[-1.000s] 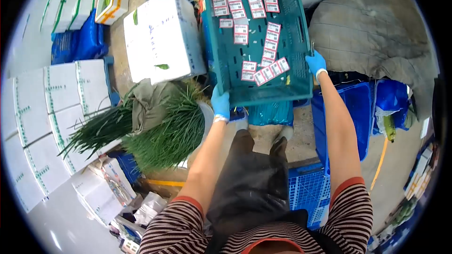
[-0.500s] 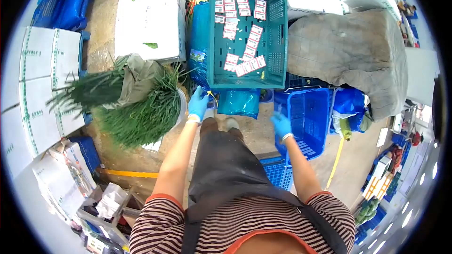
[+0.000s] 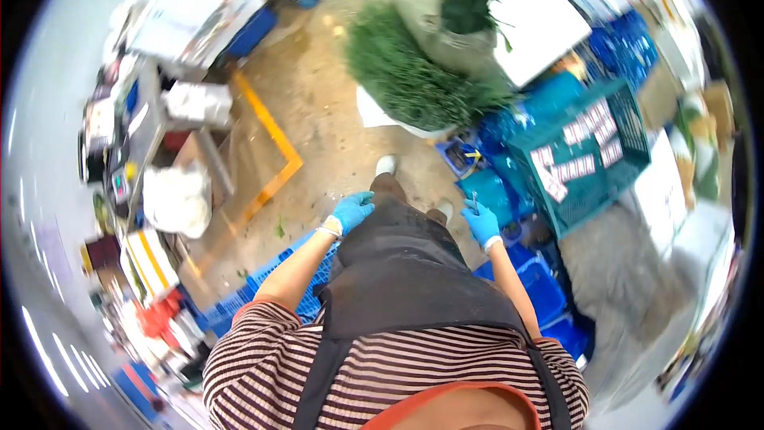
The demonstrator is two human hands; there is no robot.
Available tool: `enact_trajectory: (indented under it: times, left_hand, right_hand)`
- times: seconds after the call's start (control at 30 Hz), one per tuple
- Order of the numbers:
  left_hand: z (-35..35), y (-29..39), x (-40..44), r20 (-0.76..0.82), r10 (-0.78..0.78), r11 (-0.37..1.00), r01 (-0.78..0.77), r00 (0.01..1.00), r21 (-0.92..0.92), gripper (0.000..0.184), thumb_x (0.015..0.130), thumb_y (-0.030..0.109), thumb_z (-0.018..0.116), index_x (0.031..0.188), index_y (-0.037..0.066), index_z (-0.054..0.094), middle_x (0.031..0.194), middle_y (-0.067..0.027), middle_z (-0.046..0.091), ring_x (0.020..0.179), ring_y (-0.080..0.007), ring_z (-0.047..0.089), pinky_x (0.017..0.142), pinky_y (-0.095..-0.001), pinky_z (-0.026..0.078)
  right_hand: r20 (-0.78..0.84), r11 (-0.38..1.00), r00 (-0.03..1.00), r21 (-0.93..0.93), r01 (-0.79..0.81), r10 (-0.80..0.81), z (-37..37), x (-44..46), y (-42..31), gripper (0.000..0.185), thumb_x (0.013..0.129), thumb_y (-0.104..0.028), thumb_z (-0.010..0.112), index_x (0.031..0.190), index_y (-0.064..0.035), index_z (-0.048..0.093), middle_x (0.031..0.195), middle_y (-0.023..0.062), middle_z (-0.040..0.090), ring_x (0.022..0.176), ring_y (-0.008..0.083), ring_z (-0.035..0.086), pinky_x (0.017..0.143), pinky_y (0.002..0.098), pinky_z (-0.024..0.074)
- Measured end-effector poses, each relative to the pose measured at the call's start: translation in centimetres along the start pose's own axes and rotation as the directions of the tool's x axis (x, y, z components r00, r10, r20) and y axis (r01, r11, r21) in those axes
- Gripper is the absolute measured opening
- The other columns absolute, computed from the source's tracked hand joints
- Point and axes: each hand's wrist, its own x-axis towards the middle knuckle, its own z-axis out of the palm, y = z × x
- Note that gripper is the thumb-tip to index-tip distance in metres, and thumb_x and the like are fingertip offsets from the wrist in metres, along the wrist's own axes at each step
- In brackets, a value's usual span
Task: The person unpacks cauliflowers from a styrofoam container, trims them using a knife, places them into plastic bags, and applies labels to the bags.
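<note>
My left hand, in a light blue glove, is beside the front of my dark apron. Its fingers look loosely stretched, with nothing seen in them. My right hand, gloved the same way, is closed around a thin greyish object whose kind I cannot make out. Just beyond that hand lies a teal plastic-wrapped bundle. Further right stands a green crate with several printed labels inside.
Bundled long green leaves stand ahead, beside a white box. Blue crates and a grey cover are on my right. A grey cart with white bags stands left, near a yellow floor line.
My view has swung left, so the green crate and the leaves now appear further right. My left hand has come back close to the apron, away from the crate.
</note>
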Motion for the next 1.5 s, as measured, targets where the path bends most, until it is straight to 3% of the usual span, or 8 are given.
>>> enact_trajectory:
  times: [0.27, 0.4, 0.57, 0.73, 1.03, 1.07, 1.2, 1.5]
  left_hand:
    - [-13.0, -11.4, -5.7, -0.263, -0.194, 0.96, 0.128, 0.945, -0.249, 0.049, 0.089, 0.027, 0.059, 0.134, 0.007, 0.056, 0.127, -0.0205, 0.061, 0.118, -0.0309, 0.06, 0.099, -0.0377, 0.047]
    - [-20.7, -21.4, -6.3, -0.43, -0.226, 0.95, 0.1, 0.874, -0.296, 0.048, 0.088, 0.027, 0.059, 0.133, 0.01, 0.057, 0.126, -0.0212, 0.061, 0.115, -0.0319, 0.062, 0.096, -0.0389, 0.049]
    - [-32.5, -29.5, -6.3, -0.624, -0.329, 0.894, 0.02, 0.709, -0.448, 0.044, 0.091, 0.019, 0.061, 0.132, 0.007, 0.058, 0.127, -0.0174, 0.063, 0.113, -0.0256, 0.064, 0.095, -0.0339, 0.049]
    - [-48.7, -27.1, -1.4, -0.697, -0.174, 0.858, -0.239, 0.696, -0.454, 0.042, 0.093, 0.019, 0.061, 0.133, 0.008, 0.058, 0.125, -0.0139, 0.065, 0.112, -0.0221, 0.064, 0.096, -0.0323, 0.048]
    - [-80.1, -15.0, 8.5, -0.77, 0.179, 0.742, -0.598, 0.613, -0.303, 0.042, 0.097, 0.013, 0.058, 0.137, 0.007, 0.053, 0.133, -0.0102, 0.059, 0.122, -0.0191, 0.056, 0.103, -0.0319, 0.043]
    - [-84.0, -14.8, 9.9, -0.785, 0.188, 0.728, -0.621, 0.59, -0.292, 0.042, 0.096, 0.013, 0.058, 0.137, 0.006, 0.053, 0.133, -0.0097, 0.059, 0.122, -0.0182, 0.055, 0.103, -0.0316, 0.043]
    - [-96.6, -15.3, 12.4, -0.801, 0.162, 0.66, -0.667, 0.576, -0.346, 0.039, 0.097, 0.013, 0.059, 0.134, 0.002, 0.056, 0.131, -0.0071, 0.061, 0.119, -0.0137, 0.054, 0.104, -0.0278, 0.041]
    - [-122.8, -16.4, 18.8, -0.844, 0.156, 0.847, -0.509, 0.514, -0.154, 0.034, 0.096, 0.016, 0.057, 0.127, 0.001, 0.061, 0.12, -0.008, 0.065, 0.109, -0.0129, 0.058, 0.098, -0.027, 0.043]
  right_hand:
    - [0.338, 0.933, 0.941, -0.334, 0.138, -0.018, 10.8, 4.9, -17.8, 0.039, 0.088, -0.023, 0.067, 0.124, -0.0068, 0.065, 0.091, 0.0066, 0.07, 0.055, 0.0112, 0.055, 0.049, 0.0295, 0.0456]
    - [0.373, 0.894, 0.909, -0.448, 0.001, 0.186, 20.3, 7.7, -29.3, 0.043, 0.087, -0.024, 0.066, 0.126, -0.0063, 0.064, 0.106, 0.0115, 0.071, 0.083, 0.0179, 0.067, 0.077, 0.0322, 0.0526]
    - [0.505, 0.742, 0.852, -0.516, 0.428, -0.139, 30.6, 12.6, -40.1, 0.043, 0.087, -0.029, 0.064, 0.123, -0.0054, 0.065, 0.107, 0.0183, 0.071, 0.09, 0.0227, 0.07, 0.081, 0.0349, 0.0525]
    - [0.493, 0.674, 0.852, -0.571, 0.468, -0.174, 36.5, 18.1, -48.2, 0.045, 0.088, -0.039, 0.06, 0.123, -0.0116, 0.065, 0.104, 0.021, 0.069, 0.097, 0.0354, 0.067, 0.085, 0.0421, 0.0526]
    - [0.282, 0.92, 0.947, -0.31, 0.239, -0.151, 42.0, 33.5, -68.3, 0.039, 0.089, -0.02, 0.065, 0.125, -0.0048, 0.064, 0.104, 0.0088, 0.072, 0.063, 0.0117, 0.061, 0.052, 0.028, 0.0501]
    - [0.256, 0.864, 0.902, -0.286, 0.414, -0.347, 42.7, 40.1, -67.5, 0.04, 0.087, -0.021, 0.068, 0.124, -0.0051, 0.065, 0.098, 0.012, 0.072, 0.082, 0.0174, 0.067, 0.076, 0.0318, 0.0539]
    - [0.228, 0.909, 0.919, -0.198, 0.367, -0.321, 48.6, 45.3, -85.2, 0.04, 0.089, -0.021, 0.067, 0.125, -0.0052, 0.064, 0.088, 0.0085, 0.069, 0.065, 0.0124, 0.061, 0.06, 0.0286, 0.0511]
    - [0.16, 0.549, 0.548, -0.045, 0.835, -0.821, 67.3, 48.5, -115.0, 0.049, 0.093, -0.024, 0.065, 0.138, -0.0087, 0.053, 0.114, 0.009, 0.069, 0.079, 0.0125, 0.06, 0.071, 0.0281, 0.0501]
